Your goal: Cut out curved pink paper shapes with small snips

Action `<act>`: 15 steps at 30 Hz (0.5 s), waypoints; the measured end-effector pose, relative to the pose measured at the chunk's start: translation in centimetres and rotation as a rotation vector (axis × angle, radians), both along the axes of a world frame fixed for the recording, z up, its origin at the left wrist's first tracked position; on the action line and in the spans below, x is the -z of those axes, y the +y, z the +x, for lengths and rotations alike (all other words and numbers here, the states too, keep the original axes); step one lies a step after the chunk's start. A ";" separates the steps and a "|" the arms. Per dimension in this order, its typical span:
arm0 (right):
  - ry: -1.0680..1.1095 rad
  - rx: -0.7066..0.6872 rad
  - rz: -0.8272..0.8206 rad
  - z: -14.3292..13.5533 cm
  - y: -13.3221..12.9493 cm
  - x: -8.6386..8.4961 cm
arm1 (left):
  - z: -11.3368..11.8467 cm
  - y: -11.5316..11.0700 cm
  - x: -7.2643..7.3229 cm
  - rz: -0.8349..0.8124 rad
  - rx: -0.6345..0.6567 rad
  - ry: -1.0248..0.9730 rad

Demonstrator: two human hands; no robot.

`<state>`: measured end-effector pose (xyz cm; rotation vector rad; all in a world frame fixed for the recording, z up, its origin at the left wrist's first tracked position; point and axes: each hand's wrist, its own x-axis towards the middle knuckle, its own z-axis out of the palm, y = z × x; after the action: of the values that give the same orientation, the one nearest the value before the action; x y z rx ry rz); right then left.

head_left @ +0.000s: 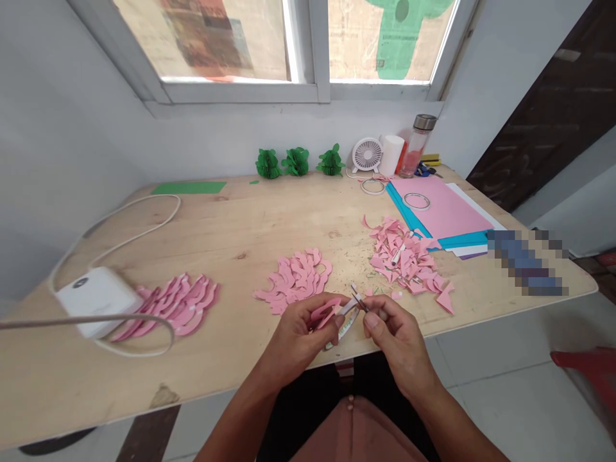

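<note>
Both hands (346, 330) pinch pink petal (323, 313) at table edge (269, 378)

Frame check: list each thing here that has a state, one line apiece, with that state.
Left hand: closed on pink paper piece.
Right hand: pinching a small tool, type unclear.
Bottle: upright, capped.
Fan: upright, running or not unclear.
Tape roll: flat on pink sheet.
</note>
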<state>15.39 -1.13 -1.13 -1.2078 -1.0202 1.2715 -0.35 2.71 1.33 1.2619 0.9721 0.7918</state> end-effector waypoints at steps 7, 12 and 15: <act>-0.065 0.031 0.004 0.2 0.0 0.3 | 0.0 0.1 -0.1 -0.001 0.020 -0.002; -0.168 0.049 0.041 0.2 0.1 0.4 | 0.0 0.1 -0.2 -0.002 0.021 0.008; -0.220 0.055 0.038 0.2 0.2 0.5 | -0.1 0.1 -0.1 0.010 0.018 -0.002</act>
<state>15.61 -0.94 -1.67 -1.3590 -1.1561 1.0884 -0.48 2.78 1.41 1.2765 0.9549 0.7844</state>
